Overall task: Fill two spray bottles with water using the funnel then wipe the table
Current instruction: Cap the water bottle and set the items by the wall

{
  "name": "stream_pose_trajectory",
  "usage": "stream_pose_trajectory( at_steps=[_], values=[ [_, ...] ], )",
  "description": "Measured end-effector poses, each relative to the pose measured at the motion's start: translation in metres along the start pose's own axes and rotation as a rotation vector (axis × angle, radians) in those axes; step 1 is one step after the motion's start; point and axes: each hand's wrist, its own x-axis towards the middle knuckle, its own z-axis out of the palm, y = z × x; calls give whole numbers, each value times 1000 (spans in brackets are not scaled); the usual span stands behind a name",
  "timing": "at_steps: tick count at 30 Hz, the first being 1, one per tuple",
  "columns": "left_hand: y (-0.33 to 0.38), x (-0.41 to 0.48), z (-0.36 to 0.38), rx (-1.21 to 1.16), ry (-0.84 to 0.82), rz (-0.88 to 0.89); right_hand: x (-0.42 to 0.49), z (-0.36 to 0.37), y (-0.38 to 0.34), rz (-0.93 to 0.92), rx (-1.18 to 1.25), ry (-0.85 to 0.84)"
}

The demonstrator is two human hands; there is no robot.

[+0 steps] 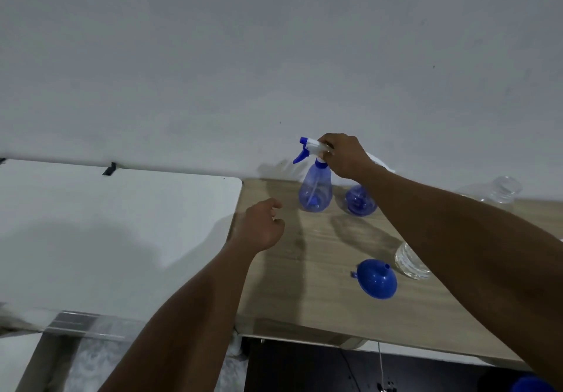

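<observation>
A: Blue spray bottle (315, 190) just under the right hand (344, 155), which grips it by the top.
B: Left hand (262, 227) loose, empty, at the bench (304, 285) edge; funnel (377, 279) nearer, bare wood between.

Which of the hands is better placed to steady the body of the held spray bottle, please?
Left: the left hand hovers free near the spray bottle, while the right hand grips its sprayer head.

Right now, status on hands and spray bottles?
Right hand grips trigger head of left spray bottle. Left hand free, loosely curled. Funnel on table, spout up. Second spray bottle partly behind right arm.
</observation>
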Motion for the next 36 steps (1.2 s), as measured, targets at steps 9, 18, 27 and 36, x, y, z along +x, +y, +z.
stream_pose_trajectory(
  at_steps=[9, 18, 27, 36],
  values=[
    [49, -16, 44, -62, -86, 77, -95, -21, -9, -131, 284, 309],
    [109, -52, 128, -94, -178, 165, -265, -29, 124, 32, 255, 138],
    [189, -62, 188, -315, -134, 256, -286, -65, 272, 267, -45, 195],
    [199, -71, 218, -363, 0, 150, -278, -66, 333, 166, -332, -310]
  ],
)
